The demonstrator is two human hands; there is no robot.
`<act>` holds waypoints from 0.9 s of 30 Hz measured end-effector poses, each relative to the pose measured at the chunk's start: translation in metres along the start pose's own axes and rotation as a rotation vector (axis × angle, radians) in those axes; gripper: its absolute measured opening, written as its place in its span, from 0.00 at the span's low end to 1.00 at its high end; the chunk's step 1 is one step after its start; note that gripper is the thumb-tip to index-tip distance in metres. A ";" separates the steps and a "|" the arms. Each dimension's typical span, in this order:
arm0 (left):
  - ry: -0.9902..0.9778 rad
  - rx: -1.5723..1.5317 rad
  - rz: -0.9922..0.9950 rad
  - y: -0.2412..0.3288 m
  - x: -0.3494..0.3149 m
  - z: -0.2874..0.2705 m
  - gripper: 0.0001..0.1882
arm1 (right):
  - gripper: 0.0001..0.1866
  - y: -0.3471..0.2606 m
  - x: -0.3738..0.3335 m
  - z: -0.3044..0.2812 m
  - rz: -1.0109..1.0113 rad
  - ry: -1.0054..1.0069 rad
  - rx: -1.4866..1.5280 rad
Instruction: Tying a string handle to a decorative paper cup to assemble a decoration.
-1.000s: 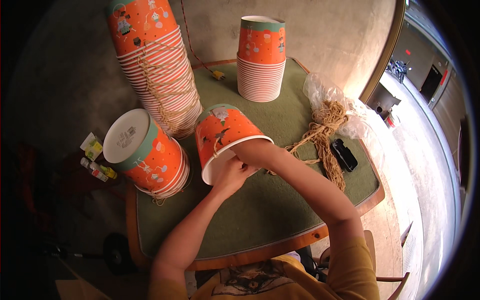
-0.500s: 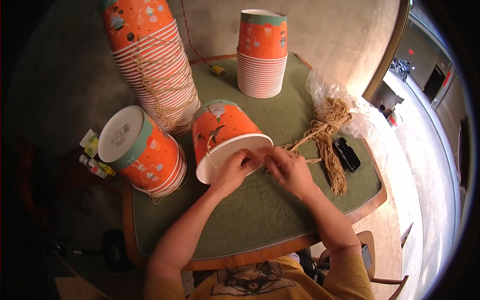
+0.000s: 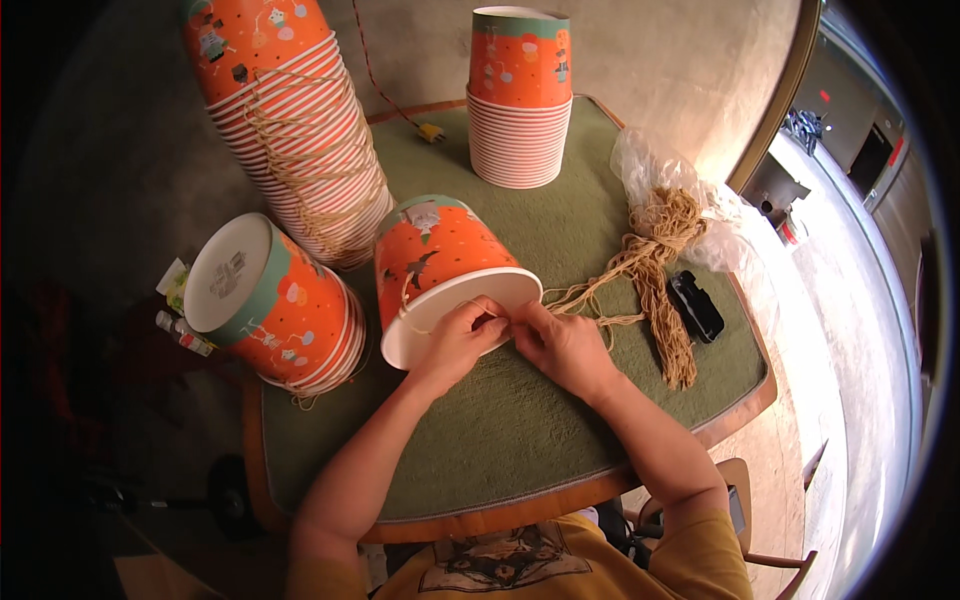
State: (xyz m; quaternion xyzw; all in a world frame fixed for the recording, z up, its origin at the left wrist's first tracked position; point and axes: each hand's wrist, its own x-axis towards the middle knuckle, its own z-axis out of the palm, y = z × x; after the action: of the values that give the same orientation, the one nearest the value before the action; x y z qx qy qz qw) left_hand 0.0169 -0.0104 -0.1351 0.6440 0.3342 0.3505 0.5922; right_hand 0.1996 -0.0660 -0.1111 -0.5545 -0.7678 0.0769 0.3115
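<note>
A bucket [image 3: 450, 255] lay tipped at the centre of the frame, its mouth facing the person, a string [image 3: 405, 298] showing at the left of its rim. The left hand [image 3: 457, 345] and right hand [image 3: 565, 348] met at the lower right of that mouth, each grip pinched narrow; what lay between the fingertips could not be told. The work seemed to call for a steady bucket, light pressure on the rim and an even, gentle pull on any strand. A twine hank [image 3: 660, 285] lay to the right, near a black case [image 3: 697, 307] and a plastic bag [image 3: 645, 165]. Stacked buckets [image 3: 520, 100] stood at upper centre, others at left. All rested on a green-topped, wood-edged bench [image 3: 480, 450] before a grey wall [image 3: 420, 50]; bright light filled the right of the frame.
</note>
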 end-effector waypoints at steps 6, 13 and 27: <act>-0.021 -0.133 -0.148 0.002 0.003 -0.003 0.05 | 0.06 -0.001 -0.002 0.005 0.070 -0.043 0.213; -0.065 -0.190 -0.171 0.002 0.003 -0.007 0.04 | 0.04 0.000 -0.001 0.002 0.084 -0.091 0.226; -0.057 -0.054 -0.129 0.004 0.000 -0.004 0.06 | 0.08 0.006 0.000 0.001 0.108 -0.138 0.257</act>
State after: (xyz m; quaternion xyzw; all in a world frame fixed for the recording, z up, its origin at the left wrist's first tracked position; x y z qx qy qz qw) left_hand 0.0134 -0.0088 -0.1311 0.6148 0.3483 0.3021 0.6400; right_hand 0.2040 -0.0639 -0.1146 -0.5440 -0.7402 0.2293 0.3219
